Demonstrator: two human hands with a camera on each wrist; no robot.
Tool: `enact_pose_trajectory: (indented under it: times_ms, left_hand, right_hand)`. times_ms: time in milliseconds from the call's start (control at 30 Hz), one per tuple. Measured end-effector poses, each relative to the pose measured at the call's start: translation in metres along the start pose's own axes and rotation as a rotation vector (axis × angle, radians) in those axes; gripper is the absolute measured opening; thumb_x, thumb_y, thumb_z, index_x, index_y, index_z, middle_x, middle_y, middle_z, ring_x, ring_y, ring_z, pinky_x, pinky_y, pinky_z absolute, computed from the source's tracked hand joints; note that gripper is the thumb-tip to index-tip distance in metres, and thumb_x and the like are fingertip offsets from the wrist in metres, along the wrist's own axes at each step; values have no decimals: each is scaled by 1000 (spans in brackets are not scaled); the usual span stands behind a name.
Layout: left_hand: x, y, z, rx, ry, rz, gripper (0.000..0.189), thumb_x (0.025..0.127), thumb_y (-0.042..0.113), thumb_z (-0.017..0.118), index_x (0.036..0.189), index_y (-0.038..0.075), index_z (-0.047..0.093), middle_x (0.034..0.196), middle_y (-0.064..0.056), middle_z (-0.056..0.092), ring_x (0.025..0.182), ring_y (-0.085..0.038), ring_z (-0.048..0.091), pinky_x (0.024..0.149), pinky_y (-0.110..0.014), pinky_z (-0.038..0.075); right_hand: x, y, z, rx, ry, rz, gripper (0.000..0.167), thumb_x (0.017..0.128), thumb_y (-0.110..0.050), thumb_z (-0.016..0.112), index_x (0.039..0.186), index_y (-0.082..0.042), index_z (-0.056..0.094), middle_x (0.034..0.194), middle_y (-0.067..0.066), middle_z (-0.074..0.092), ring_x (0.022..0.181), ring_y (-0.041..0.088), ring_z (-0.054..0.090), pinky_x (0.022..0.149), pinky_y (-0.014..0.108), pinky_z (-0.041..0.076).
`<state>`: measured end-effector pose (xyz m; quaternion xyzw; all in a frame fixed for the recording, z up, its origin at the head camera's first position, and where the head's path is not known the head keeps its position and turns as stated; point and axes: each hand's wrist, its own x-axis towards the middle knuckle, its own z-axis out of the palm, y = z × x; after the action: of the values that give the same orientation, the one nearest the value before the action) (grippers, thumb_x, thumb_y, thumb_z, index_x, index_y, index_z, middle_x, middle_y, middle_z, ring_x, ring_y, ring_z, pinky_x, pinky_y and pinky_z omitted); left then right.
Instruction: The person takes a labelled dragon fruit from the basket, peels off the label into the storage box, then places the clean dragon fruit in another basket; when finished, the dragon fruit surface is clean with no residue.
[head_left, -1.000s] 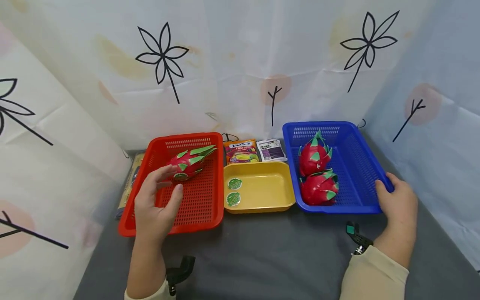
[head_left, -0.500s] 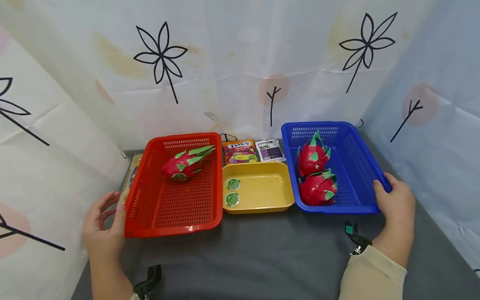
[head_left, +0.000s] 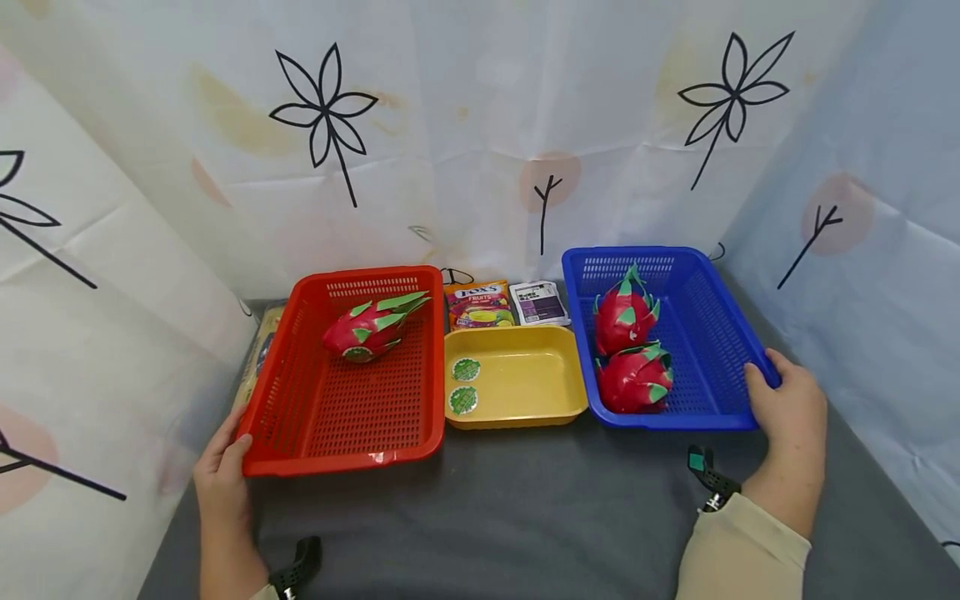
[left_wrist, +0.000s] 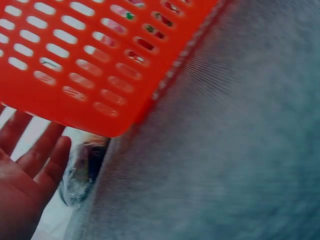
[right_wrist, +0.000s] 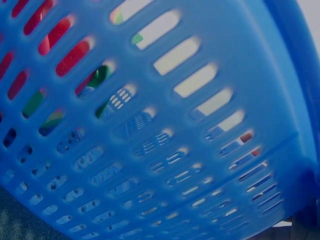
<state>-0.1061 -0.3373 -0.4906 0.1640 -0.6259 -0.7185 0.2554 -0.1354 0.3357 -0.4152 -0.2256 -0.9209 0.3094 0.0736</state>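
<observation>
My left hand (head_left: pixel 225 483) is at the front left corner of a red plastic basket (head_left: pixel 420 446), holding its rim. In the left wrist view, the fingers (left_wrist: pixel 37 155) reach behind the basket's edge. One dragon fruit (head_left: pixel 362 332) lies in the red basket. On the other side, my right hand (head_left: pixel 791 417) grips the right rim of a blue basket (head_left: pixel 720 333), thumb on the inner side. Two dragon fruits, a back one (head_left: pixel 626 317) and a front one (head_left: pixel 636 379), sit along the blue basket's left wall. The right wrist view is filled by the slotted blue wall.
Between the baskets stands a yellow tray (head_left: pixel 536 383) with two green round stickers (head_left: pixel 465 383). Behind it lie a Fox's candy bag (head_left: pixel 480 305) and a white and purple packet (head_left: pixel 538 303). Another packet (head_left: pixel 262 346) lies left of the red basket. Patterned curtains (head_left: pixel 450 125) enclose the grey table (head_left: pixel 480 525).
My left hand has moved left from above the red basket's dragon fruit, out past the left rim, then onto the front left corner. My right hand keeps its hold on the blue basket.
</observation>
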Motion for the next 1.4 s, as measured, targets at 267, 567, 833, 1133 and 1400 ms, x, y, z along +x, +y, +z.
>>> enact_pose_trajectory:
  times_ms: [267, 567, 833, 1133, 1400]
  left_hand:
    - [1, -4, 4, -145, -29, 50, 43, 101, 1, 46, 142, -5, 56, 128, -1, 68, 109, -15, 63, 88, -17, 52]
    - [1, -3, 4, -238, -109, 61, 44, 101, -2, 46, 144, -10, 50, 130, -5, 68, 110, -18, 64, 90, -20, 54]
    - [2, -4, 4, -271, -104, 52, 44, 101, -3, 46, 145, -12, 47, 135, -4, 66, 118, -19, 62, 93, -22, 53]
    - [1, -6, 4, -228, -125, 56, 45, 102, -1, 46, 147, -9, 47, 146, -8, 57, 128, -20, 55, 97, -21, 50]
    - [1, -4, 2, -162, -131, 46, 46, 103, 3, 47, 148, -4, 49, 152, -12, 50, 133, -22, 48, 98, -19, 49]
  right_hand:
    - [-6, -22, -1, -11, 101, -105, 64, 106, -30, 42, 157, 7, 29, 150, 41, 33, 139, 59, 30, 111, 70, 25]
    - [-37, -92, 8, 197, 74, -363, 59, 107, -25, 54, 159, -5, 35, 151, 25, 43, 135, 46, 44, 108, 67, 35]
    - [-61, -140, 26, 337, -37, -545, 52, 105, -21, 60, 155, -12, 47, 145, 16, 53, 131, 37, 50, 104, 64, 43]
    - [-64, -203, 52, 389, -132, -773, 43, 101, -11, 65, 144, -6, 59, 139, 12, 59, 126, 31, 54, 106, 59, 44]
    - [-65, -258, 77, 444, -317, -846, 42, 101, -16, 65, 143, -9, 61, 138, 9, 60, 122, 27, 58, 105, 52, 48]
